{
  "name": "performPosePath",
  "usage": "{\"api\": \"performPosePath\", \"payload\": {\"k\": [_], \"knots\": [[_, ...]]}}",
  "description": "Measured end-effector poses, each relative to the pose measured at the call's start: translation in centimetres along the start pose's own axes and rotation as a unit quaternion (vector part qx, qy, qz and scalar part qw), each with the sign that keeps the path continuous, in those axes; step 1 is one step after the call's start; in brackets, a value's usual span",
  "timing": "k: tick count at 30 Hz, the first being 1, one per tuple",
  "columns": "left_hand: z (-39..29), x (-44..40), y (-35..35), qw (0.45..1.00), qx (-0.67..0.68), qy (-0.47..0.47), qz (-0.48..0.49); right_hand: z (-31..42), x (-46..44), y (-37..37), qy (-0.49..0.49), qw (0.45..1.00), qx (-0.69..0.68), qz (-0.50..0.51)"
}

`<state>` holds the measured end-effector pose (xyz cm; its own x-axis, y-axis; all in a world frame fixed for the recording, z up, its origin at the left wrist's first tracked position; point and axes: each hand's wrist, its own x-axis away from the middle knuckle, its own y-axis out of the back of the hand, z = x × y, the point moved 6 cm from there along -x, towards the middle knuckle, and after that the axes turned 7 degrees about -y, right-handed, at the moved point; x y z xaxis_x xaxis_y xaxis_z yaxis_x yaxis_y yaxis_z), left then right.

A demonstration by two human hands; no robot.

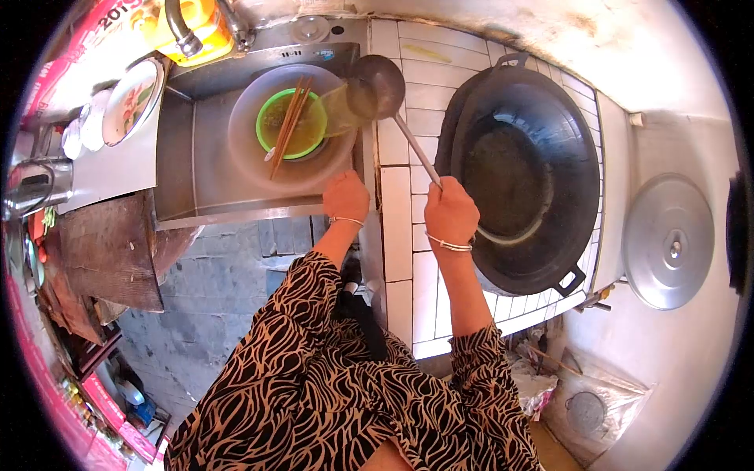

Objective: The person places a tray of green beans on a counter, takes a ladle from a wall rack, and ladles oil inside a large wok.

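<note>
My right hand is wrapped round the long handle of a metal ladle, whose bowl tips over the sink's right edge. Yellowish liquid streams from it to the left, towards a green-rimmed strainer or bowl. That sits inside a wide, pale translucent basin, with several wooden chopsticks lying across it. At the basin's near right rim my left hand is closed; its fingertips are hidden, but it appears to grip the rim. To the right of the ladle stands a large black wok with a little liquid at its bottom.
The metal sink holds the basin. White tiles surround the wok. A metal lid leans at the far right. On the left are an enamel plate, a metal pitcher and a wooden board. A yellow jug stands behind the sink.
</note>
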<state>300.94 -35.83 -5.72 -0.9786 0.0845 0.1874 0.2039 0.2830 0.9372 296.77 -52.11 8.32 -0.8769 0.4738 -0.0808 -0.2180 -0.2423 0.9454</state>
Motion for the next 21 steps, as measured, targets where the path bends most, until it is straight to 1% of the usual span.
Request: {"api": "performPosePath", "payload": {"k": [1,4,7,10,11,12,16,17,20,21], "knots": [[-0.2,-0.1,-0.1,1.000,0.001,-0.010,-0.004,0.4,0.1,0.2,0.011,0.999,0.028,-0.022],[-0.4,-0.1,-0.7,1.000,-0.010,-0.009,-0.004,-0.1,0.3,0.8,0.021,0.996,0.020,-0.079],[1.1,0.3,-1.0,0.998,-0.055,0.019,-0.032,-3.0,0.5,1.6,-0.006,0.992,-0.055,-0.111],[1.0,0.2,-0.6,0.994,-0.069,0.008,-0.080,-8.7,0.7,2.8,-0.071,0.988,-0.075,-0.116],[1.1,0.1,-0.5,0.995,-0.067,0.005,-0.074,-11.1,0.8,2.7,-0.122,0.985,-0.087,-0.088],[1.3,-0.1,-0.6,0.996,-0.066,0.001,-0.068,-13.7,0.7,2.4,-0.171,0.982,-0.039,-0.067],[2.2,-0.1,-1.3,0.996,-0.054,0.004,-0.068,-22.2,1.3,1.4,-0.290,0.951,0.109,0.011],[2.5,-0.1,-2.0,0.993,-0.089,-0.002,-0.080,-24.4,1.6,0.9,-0.316,0.937,0.147,0.031],[2.0,-0.9,-1.3,0.992,-0.080,-0.030,-0.098,-28.7,1.9,0.0,-0.356,0.917,0.174,0.039],[1.9,-1.0,-1.1,0.992,-0.079,-0.023,-0.095,-29.6,1.7,-0.4,-0.359,0.912,0.191,0.044]]}}
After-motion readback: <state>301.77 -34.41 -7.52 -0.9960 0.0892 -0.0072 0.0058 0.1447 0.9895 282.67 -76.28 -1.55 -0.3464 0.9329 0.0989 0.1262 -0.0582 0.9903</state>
